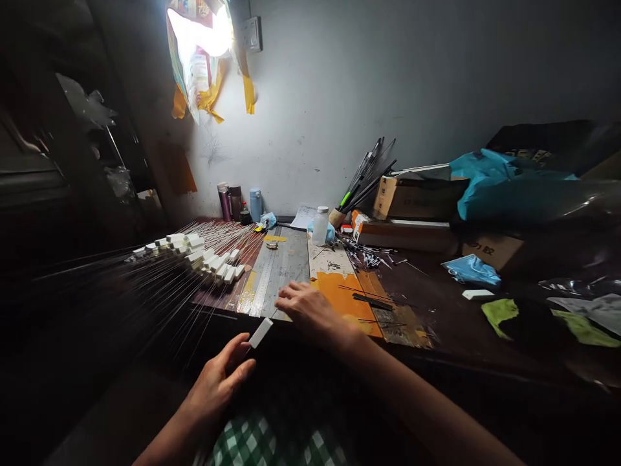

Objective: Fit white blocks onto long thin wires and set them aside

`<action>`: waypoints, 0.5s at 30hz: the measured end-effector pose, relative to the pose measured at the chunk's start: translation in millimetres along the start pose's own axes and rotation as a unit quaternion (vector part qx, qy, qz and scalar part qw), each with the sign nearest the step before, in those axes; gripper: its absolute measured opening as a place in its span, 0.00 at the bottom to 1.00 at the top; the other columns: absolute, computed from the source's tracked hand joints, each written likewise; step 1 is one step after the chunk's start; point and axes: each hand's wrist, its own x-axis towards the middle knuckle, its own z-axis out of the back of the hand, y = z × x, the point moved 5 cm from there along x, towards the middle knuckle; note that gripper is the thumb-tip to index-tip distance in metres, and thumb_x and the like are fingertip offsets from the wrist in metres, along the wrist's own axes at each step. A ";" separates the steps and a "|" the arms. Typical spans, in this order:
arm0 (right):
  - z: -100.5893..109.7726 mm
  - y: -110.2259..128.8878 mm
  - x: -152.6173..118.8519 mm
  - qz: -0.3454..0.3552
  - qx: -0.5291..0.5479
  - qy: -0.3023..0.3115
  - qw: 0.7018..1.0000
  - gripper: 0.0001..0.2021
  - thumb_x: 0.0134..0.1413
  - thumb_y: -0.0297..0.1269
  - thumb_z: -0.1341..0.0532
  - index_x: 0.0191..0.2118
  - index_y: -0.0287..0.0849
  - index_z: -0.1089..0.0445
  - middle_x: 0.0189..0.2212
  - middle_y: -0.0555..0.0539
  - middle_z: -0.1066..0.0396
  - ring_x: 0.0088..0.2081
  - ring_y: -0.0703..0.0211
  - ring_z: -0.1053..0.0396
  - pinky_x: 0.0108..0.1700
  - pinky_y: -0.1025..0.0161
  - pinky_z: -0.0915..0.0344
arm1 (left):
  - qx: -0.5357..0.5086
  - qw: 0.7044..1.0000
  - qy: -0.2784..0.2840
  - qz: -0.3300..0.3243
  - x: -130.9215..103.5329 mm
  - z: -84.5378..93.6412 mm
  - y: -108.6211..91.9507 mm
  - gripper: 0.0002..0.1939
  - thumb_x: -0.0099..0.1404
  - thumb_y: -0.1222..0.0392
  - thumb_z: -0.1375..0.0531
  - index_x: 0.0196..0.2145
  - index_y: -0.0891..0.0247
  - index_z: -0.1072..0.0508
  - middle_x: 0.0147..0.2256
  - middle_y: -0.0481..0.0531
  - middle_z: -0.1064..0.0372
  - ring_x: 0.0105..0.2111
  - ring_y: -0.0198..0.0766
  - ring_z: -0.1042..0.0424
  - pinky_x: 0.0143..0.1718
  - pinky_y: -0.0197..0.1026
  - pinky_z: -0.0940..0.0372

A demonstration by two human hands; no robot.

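At the table's front edge, a small white block (261, 333) is at the fingertips of my left hand (226, 372). My left index finger touches its lower end, while the thumb stands apart below; the other fingers are mostly hidden. Just beyond the block, my right hand (308, 307) is closed, palm down, over the grey work strip. A thin wire seems to run from the block's upper end to my right fingertips, which are partly hidden. Left of both hands lie many similar white blocks (194, 249) in a bunch, with long thin wires fanning out from them.
A metal ruler (262, 285) lies on the strip. Dark thin strips (372, 301) rest on an orange patch (334, 294) to the right. Farther back stand a white bottle (320, 225), flasks (255, 205), a holder of rods (338, 217) and cardboard boxes (412, 197). A lamp (201, 32) shines above.
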 end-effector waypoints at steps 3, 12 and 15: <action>21.5 4.2 -25.0 -0.016 -0.023 0.026 0.999 0.04 0.57 0.26 0.40 0.35 0.38 0.28 0.34 0.42 0.27 0.37 0.53 0.34 0.36 0.61 0.41 | 0.097 0.995 0.003 -0.009 -35.6 1.8 9.0 0.31 0.60 0.48 0.39 0.59 0.56 0.38 0.55 0.57 0.33 0.57 0.49 0.37 0.57 0.48 0.41; -26.5 49.6 -85.8 -0.051 -0.036 0.138 0.988 0.12 0.54 0.17 0.44 0.34 0.41 0.29 0.29 0.47 0.27 0.31 0.57 0.32 0.29 0.63 0.43 | 0.305 0.947 -0.102 -0.021 -113.0 40.4 46.1 0.18 0.62 0.49 0.41 0.49 0.52 0.27 0.45 0.50 0.23 0.45 0.45 0.26 0.45 0.42 0.29; -57.5 65.0 -92.5 -0.047 -0.019 0.181 0.982 0.14 0.51 0.14 0.45 0.33 0.40 0.30 0.29 0.47 0.27 0.31 0.56 0.31 0.28 0.63 0.43 | 0.342 0.933 -0.111 -0.022 -128.3 52.0 51.0 0.14 0.64 0.49 0.44 0.43 0.54 0.24 0.39 0.49 0.22 0.40 0.43 0.24 0.42 0.41 0.29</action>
